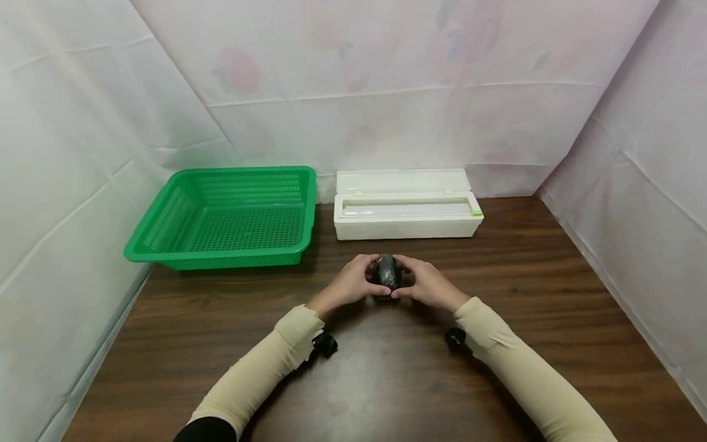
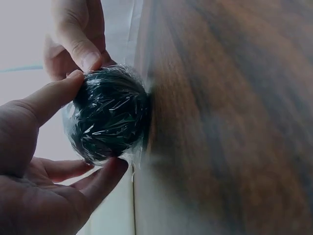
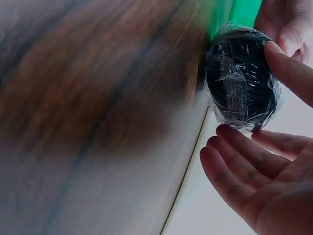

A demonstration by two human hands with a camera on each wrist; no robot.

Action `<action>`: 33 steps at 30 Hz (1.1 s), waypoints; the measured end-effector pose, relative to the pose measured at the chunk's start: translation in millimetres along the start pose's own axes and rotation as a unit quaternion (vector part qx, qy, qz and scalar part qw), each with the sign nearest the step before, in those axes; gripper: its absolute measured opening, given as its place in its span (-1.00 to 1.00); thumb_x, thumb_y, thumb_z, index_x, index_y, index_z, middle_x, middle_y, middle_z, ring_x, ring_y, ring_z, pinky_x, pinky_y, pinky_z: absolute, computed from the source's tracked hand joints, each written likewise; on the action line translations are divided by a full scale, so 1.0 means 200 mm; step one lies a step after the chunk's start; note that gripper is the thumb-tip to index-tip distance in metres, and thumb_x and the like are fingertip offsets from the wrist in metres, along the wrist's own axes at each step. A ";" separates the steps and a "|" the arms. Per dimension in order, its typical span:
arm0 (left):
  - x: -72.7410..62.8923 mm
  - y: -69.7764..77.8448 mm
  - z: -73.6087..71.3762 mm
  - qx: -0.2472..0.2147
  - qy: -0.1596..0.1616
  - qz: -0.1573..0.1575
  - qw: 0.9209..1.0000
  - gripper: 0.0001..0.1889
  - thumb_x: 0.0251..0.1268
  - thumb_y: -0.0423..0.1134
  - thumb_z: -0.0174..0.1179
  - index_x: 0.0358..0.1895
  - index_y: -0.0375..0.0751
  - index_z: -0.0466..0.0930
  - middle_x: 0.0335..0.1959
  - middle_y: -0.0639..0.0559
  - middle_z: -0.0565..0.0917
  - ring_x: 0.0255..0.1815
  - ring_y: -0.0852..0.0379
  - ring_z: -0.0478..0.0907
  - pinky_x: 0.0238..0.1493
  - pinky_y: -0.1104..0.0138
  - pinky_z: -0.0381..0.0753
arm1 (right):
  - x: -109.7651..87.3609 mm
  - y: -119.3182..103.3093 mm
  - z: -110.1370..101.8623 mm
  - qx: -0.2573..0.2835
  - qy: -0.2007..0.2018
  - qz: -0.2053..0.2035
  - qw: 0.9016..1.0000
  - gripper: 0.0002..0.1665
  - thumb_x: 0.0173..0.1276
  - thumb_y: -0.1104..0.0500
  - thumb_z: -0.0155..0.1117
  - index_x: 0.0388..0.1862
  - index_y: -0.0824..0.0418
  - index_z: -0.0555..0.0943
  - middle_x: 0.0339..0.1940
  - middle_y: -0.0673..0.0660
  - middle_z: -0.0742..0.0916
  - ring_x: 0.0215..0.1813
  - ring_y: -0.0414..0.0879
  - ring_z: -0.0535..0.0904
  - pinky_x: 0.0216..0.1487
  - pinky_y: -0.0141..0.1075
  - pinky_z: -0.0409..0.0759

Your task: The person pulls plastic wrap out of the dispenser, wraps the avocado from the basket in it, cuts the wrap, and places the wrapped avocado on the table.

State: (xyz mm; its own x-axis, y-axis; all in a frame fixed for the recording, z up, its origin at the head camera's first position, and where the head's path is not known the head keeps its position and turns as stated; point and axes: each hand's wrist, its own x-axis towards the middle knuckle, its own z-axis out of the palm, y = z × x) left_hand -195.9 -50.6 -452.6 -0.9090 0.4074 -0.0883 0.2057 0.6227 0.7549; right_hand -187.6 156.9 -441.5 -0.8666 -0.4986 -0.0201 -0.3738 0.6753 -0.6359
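Note:
A dark, rounded thing wrapped in clear cling film (image 1: 387,272) rests on the wooden table between both hands. The left hand (image 1: 353,281) holds it from the left, thumb on the near side and fingers on the far side. From the right, the right hand (image 1: 428,283) grips it the same way, and the two thumbs nearly meet. In the left wrist view the glossy, creased film covers the wrapped thing (image 2: 110,112) and sticks out at its edges. Layered film also shows on the wrapped thing (image 3: 240,81) in the right wrist view. What lies inside cannot be told.
A green perforated plastic basket (image 1: 221,256) stands at the back left. Right of it, behind the hands, is a long white cling film dispenser (image 1: 405,229) with its lid raised. Pale cloth walls (image 1: 353,123) enclose the brown wooden table (image 1: 221,319) at back and sides.

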 end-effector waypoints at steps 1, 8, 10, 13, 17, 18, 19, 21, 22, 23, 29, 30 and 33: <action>0.00 0.01 0.00 0.003 0.001 0.001 1.000 -0.10 0.03 -0.05 0.49 0.41 -0.35 0.26 0.27 -0.29 0.43 0.21 -0.13 0.49 0.24 0.06 0.51 | 0.00 0.00 0.00 0.002 0.001 0.001 1.000 -0.03 0.15 0.06 0.51 0.45 0.32 0.28 0.31 0.32 0.56 0.22 0.18 0.57 0.19 0.05 0.56; -0.01 0.02 -0.02 0.013 -0.004 0.002 1.000 -0.09 0.07 -0.03 0.46 0.44 -0.34 0.23 0.34 -0.28 0.41 0.31 -0.13 0.42 0.33 0.03 0.42 | 0.00 0.01 -0.02 0.008 -0.005 -0.004 1.000 0.01 0.15 0.05 0.51 0.48 0.32 0.24 0.34 0.34 0.52 0.23 0.21 0.56 0.19 0.07 0.56; -0.01 0.02 -0.02 0.009 -0.006 0.000 1.000 -0.09 0.06 -0.03 0.46 0.44 -0.33 0.22 0.34 -0.27 0.41 0.30 -0.12 0.43 0.33 0.03 0.43 | 0.00 0.01 -0.02 0.009 -0.006 -0.004 1.000 0.02 0.14 0.04 0.51 0.48 0.32 0.23 0.34 0.34 0.52 0.23 0.21 0.56 0.19 0.07 0.56; -0.01 0.02 -0.02 0.005 -0.009 -0.002 1.000 -0.09 0.06 -0.03 0.46 0.45 -0.31 0.23 0.34 -0.26 0.41 0.30 -0.11 0.43 0.32 0.03 0.43 | 0.00 0.01 -0.02 0.012 -0.009 -0.004 1.000 0.02 0.15 0.04 0.51 0.48 0.32 0.23 0.33 0.34 0.52 0.23 0.20 0.56 0.19 0.06 0.56; -0.01 0.02 -0.02 -0.001 -0.009 -0.001 1.000 -0.10 0.07 -0.03 0.46 0.44 -0.31 0.23 0.34 -0.25 0.40 0.29 -0.11 0.45 0.31 0.03 0.45 | 0.00 0.01 -0.03 0.015 -0.011 -0.003 1.000 0.01 0.15 0.04 0.51 0.47 0.34 0.23 0.33 0.35 0.52 0.23 0.21 0.56 0.20 0.07 0.55; -0.01 0.01 -0.02 -0.003 -0.009 -0.002 1.000 -0.10 0.07 -0.03 0.46 0.44 -0.30 0.23 0.34 -0.25 0.40 0.29 -0.11 0.45 0.31 0.04 0.45 | 0.00 0.01 -0.03 0.016 -0.011 -0.002 1.000 0.01 0.15 0.04 0.51 0.47 0.35 0.23 0.33 0.35 0.51 0.23 0.22 0.56 0.20 0.07 0.55; -0.02 0.01 -0.02 -0.006 -0.008 0.000 1.000 -0.10 0.08 -0.03 0.45 0.44 -0.31 0.23 0.34 -0.26 0.41 0.28 -0.11 0.46 0.30 0.04 0.46 | 0.00 0.01 -0.03 0.017 -0.011 -0.001 1.000 0.00 0.16 0.05 0.51 0.47 0.35 0.23 0.33 0.36 0.51 0.22 0.22 0.56 0.19 0.07 0.55; -0.02 0.01 -0.02 -0.010 -0.005 0.004 1.000 -0.12 0.10 -0.03 0.44 0.44 -0.30 0.24 0.33 -0.25 0.42 0.25 -0.10 0.49 0.27 0.05 0.49 | 0.00 0.00 -0.03 0.016 -0.009 0.002 1.000 -0.01 0.15 0.06 0.51 0.46 0.34 0.25 0.33 0.36 0.51 0.21 0.23 0.56 0.19 0.07 0.56; -0.02 0.01 -0.02 -0.011 -0.003 0.008 1.000 -0.13 0.11 -0.03 0.43 0.44 -0.29 0.24 0.32 -0.25 0.43 0.24 -0.10 0.50 0.26 0.06 0.50 | 0.00 0.00 -0.03 0.015 -0.007 0.003 1.000 -0.02 0.15 0.07 0.51 0.45 0.34 0.26 0.33 0.35 0.52 0.21 0.23 0.57 0.18 0.07 0.56; -0.02 0.01 -0.02 -0.014 0.000 0.013 1.000 -0.15 0.13 -0.03 0.42 0.45 -0.27 0.24 0.31 -0.25 0.44 0.23 -0.10 0.51 0.25 0.05 0.50 | 0.00 0.00 -0.02 0.012 -0.004 0.001 1.000 -0.03 0.15 0.07 0.51 0.45 0.34 0.27 0.32 0.36 0.52 0.19 0.23 0.58 0.16 0.07 0.57; -0.02 0.00 -0.02 -0.002 0.026 0.038 0.999 -0.24 0.16 -0.07 0.40 0.41 -0.23 0.34 0.26 -0.20 0.49 0.23 -0.08 0.52 0.28 0.05 0.47 | 0.01 -0.03 0.00 -0.015 0.012 -0.008 1.000 -0.04 0.09 0.04 0.55 0.41 0.29 0.34 0.19 0.33 0.58 0.10 0.17 0.60 0.07 0.01 0.62; -0.03 0.00 -0.03 0.002 0.029 0.037 0.999 -0.26 0.15 -0.08 0.41 0.39 -0.24 0.36 0.26 -0.19 0.49 0.23 -0.07 0.53 0.30 0.06 0.46 | 0.01 -0.04 0.00 -0.018 0.013 -0.006 1.000 -0.03 0.08 0.02 0.56 0.41 0.27 0.34 0.17 0.32 0.58 0.09 0.16 0.60 0.06 0.00 0.62; -0.02 0.01 -0.03 0.013 0.025 0.032 0.999 -0.28 0.16 -0.09 0.40 0.37 -0.27 0.39 0.26 -0.17 0.51 0.21 -0.06 0.55 0.29 0.08 0.47 | 0.02 -0.05 0.00 -0.022 0.011 -0.004 1.000 -0.02 0.07 0.02 0.56 0.41 0.28 0.34 0.13 0.30 0.58 0.08 0.15 0.60 0.06 -0.01 0.62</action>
State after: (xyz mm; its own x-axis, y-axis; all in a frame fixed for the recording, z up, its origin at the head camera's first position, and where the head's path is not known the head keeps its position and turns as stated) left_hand -194.0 -56.4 -446.8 -0.9108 0.4128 -0.0068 0.2725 0.6134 0.7413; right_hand -187.0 148.3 -435.3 -0.8702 -0.4928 0.0019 -0.3945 0.6943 -0.6019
